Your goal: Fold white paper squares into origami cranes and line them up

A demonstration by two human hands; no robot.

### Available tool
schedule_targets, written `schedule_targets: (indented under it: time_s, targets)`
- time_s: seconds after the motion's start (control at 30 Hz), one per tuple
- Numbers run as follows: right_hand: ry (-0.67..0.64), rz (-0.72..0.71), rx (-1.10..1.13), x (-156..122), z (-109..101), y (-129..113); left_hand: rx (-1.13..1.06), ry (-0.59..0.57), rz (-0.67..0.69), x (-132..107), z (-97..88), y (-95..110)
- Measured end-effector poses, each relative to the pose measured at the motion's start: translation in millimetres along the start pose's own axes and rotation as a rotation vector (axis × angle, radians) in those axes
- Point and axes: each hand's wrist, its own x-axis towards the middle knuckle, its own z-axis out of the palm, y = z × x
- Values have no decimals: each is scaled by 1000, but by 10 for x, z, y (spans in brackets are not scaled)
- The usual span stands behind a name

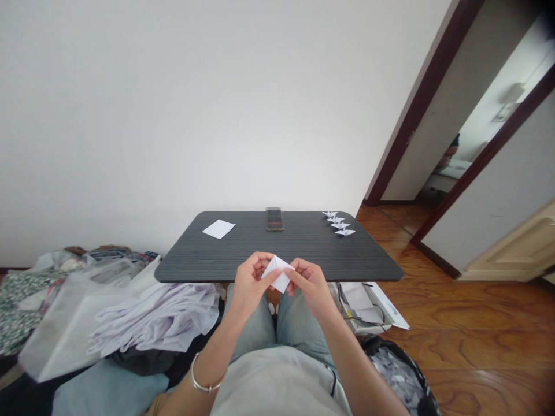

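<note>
My left hand (250, 282) and my right hand (309, 281) meet just in front of the near edge of a dark table (243, 254). Between them they pinch a small folded white paper (278, 274), diamond shaped, with fingers of both hands closed on its edges. A metal bangle sits on my left wrist. On the table top lie a flat white sheet (218, 229) at the far left, a phone (274, 219) at the far middle, and a row of several small folded paper figures (339, 223) at the far right.
A pile of white plastic bags and cloth (130, 315) lies on the left of my legs. Papers in a box (368, 306) sit under the table's right end. A dark bin with paper scraps (396, 370) stands at the right. An open doorway (468, 156) is beyond.
</note>
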Motion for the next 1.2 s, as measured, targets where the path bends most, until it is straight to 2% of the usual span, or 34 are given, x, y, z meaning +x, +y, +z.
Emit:
schedule_targets:
  time_s: [0.17, 0.43, 0.67, 0.9, 1.2]
  targets:
    - [-35, 37, 47, -12, -14, -10, -24, 16, 10, 0, 18, 13]
    - [1, -46, -12, -31, 16, 18, -76, 19, -43, -2, 43, -35]
    - [-24, -22, -24, -1, 31, 47, 8, 23, -5, 11, 23, -23]
    - [27, -41, -12, 13, 77, 50, 62, 52, 52, 0, 41, -74]
    - [26, -38, -33, -23, 66, 40, 105, 95, 104, -1, 29, -82]
